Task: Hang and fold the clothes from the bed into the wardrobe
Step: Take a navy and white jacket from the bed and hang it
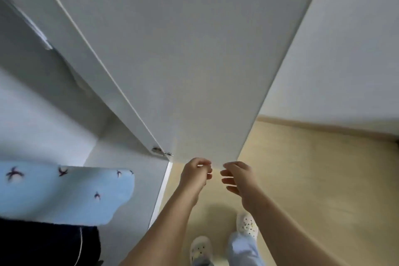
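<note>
Left hand point(195, 174) and right hand point(237, 176), empty and loosely curled at 6 o'clock below the wardrobe door point(194, 60), should leave it wide while fetching more clothes.

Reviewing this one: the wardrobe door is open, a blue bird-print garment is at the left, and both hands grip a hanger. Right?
Not quite. The head view shows no hanger: the left hand and right hand hold nothing, in front of the open wardrobe door. The blue bird-print garment is indeed at the left.
</note>
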### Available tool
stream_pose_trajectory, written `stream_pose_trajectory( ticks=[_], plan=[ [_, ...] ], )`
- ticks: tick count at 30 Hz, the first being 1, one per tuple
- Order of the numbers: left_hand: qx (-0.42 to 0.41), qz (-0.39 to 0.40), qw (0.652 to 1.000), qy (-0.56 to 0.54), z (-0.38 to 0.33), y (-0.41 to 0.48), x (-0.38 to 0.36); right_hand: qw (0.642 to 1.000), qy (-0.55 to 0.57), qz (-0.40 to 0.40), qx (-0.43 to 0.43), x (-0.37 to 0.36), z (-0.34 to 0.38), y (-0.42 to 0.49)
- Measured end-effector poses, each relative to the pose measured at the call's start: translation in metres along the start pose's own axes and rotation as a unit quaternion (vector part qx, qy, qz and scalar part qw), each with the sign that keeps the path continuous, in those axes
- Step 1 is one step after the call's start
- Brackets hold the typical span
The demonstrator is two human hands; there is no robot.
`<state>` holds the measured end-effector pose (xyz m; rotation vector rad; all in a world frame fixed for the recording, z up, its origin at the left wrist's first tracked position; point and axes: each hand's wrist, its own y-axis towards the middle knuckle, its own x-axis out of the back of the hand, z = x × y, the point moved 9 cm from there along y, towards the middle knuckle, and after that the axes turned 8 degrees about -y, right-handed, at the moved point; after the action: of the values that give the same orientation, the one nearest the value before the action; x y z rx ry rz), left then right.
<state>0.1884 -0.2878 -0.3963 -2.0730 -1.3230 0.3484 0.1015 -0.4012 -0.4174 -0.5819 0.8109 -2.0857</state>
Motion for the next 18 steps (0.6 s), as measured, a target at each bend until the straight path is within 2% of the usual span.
stream_pose_trajectory(
  ticks=[4, 8, 12, 18],
  plan=[
    [0.003, 0.096, 0.992, 0.087, 0.011, -0.011, -0.088, 0.99, 0.099, -0.091, -0.04, 0.082, -0.043, -0.015],
    [-0.025, 0.19, 0.967, 0.167, 0.008, -0.044, -0.195, 0.963, 0.2, -0.178, -0.043, 0.178, -0.082, -0.04],
    [-0.043, 0.261, 0.943, 0.203, 0.012, -0.083, -0.297, 0.934, 0.274, -0.226, -0.04, 0.263, -0.118, -0.062],
    [-0.02, 0.346, 0.906, 0.244, 0.055, -0.168, -0.466, 0.886, 0.343, -0.308, -0.048, 0.427, -0.188, -0.112]
  ],
)
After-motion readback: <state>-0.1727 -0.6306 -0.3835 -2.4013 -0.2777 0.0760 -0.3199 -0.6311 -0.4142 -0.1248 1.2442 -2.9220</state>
